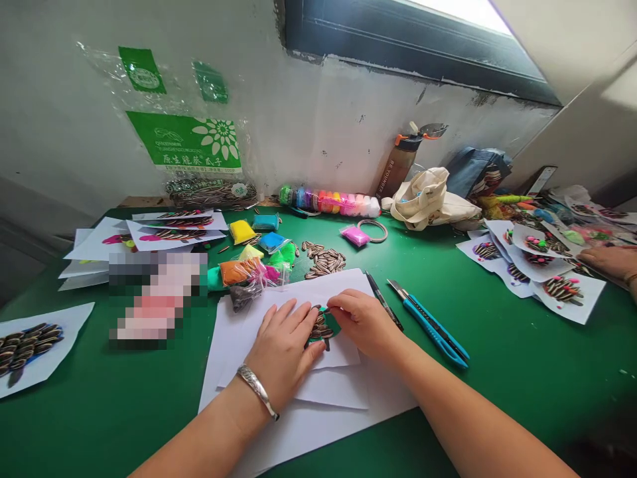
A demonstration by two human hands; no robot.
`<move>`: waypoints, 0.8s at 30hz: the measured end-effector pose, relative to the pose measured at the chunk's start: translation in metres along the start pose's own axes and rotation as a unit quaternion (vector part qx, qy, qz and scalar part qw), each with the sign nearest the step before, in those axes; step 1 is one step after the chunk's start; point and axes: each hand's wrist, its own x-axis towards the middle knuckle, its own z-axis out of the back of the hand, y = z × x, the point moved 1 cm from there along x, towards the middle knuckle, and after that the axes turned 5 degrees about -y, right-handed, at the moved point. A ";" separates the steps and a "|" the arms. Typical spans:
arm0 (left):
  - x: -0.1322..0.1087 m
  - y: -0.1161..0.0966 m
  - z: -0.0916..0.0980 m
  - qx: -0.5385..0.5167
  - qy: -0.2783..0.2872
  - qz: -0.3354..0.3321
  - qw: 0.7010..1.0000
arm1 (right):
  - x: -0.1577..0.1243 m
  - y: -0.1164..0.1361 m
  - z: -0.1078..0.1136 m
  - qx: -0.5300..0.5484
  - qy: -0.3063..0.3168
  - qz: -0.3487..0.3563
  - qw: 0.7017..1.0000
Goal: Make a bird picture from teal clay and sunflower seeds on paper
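On a stack of white paper (259,425) lies a small picture made of green clay with striped sunflower seeds (321,326) set in it. My left hand (284,352), wearing a silver bangle (256,390), rests flat on the paper with its fingers apart, the tips at the picture's left side. From the right, my right hand (365,325) pinches at the upper right edge of the picture. A sunflower seed seems to be between its fingertips, mostly hidden. Beyond the paper is a loose pile of sunflower seeds (326,261).
A blue utility knife (430,325) and a black pen (383,300) lie right of the paper. Bagged coloured clay (241,271) sits behind left. Seed pictures (562,289) are stacked at both sides. Another person's hand (610,260) is at far right.
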 end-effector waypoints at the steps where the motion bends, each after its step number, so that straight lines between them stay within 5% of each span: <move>1: 0.000 0.000 0.000 0.000 0.001 0.002 1.000 | 0.000 0.000 0.000 -0.005 -0.001 -0.001 1.000; 24: 0.006 -0.005 -0.003 0.010 0.011 0.034 0.999 | 0.003 -0.004 -0.015 -0.019 -0.003 -0.016 1.000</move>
